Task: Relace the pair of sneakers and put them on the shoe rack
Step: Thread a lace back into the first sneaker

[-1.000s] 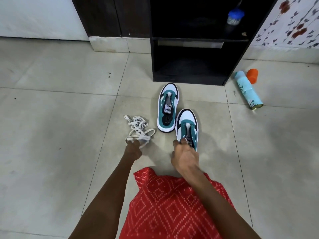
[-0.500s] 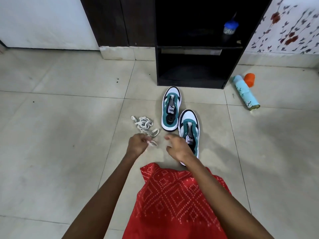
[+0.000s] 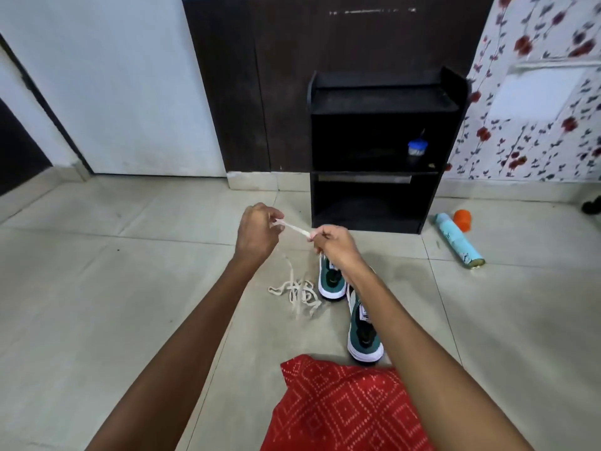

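Covering the lower field, a pale tiled floor (image 3: 113, 288) is seen. A black shoe rack (image 3: 374, 120) is set on it at the back, against a dark wall panel. A red patterned garment (image 3: 341, 411) is seen at the bottom edge, btwn the forearms. Both white/teal sneakers are placed on the floor in front of the rack, not on it. The far sneaker (image 3: 330, 281) is set just left of the near sneaker (image 3: 366, 340), heels toward the viewer; both are partly hidden by the right forearm. A light-blue spray can (image 3: 458, 242) is laid on its side, right of the rack.

The left hand (image 3: 257, 232) and right hand (image 3: 335, 244) are held above the sneakers. A white lace (image 3: 292, 226) is pinched by both hands, w/ one section pulled taut btwn them. A strand is hung from the left hand down to the lace pile (image 3: 297, 292), heaped on the floor just left of the far sneaker. A blue-lidded jar (image 3: 417, 148) is stood on the rack's middle shelf, right side. An orange cap (image 3: 462, 219) is placed just beside the can's far end.
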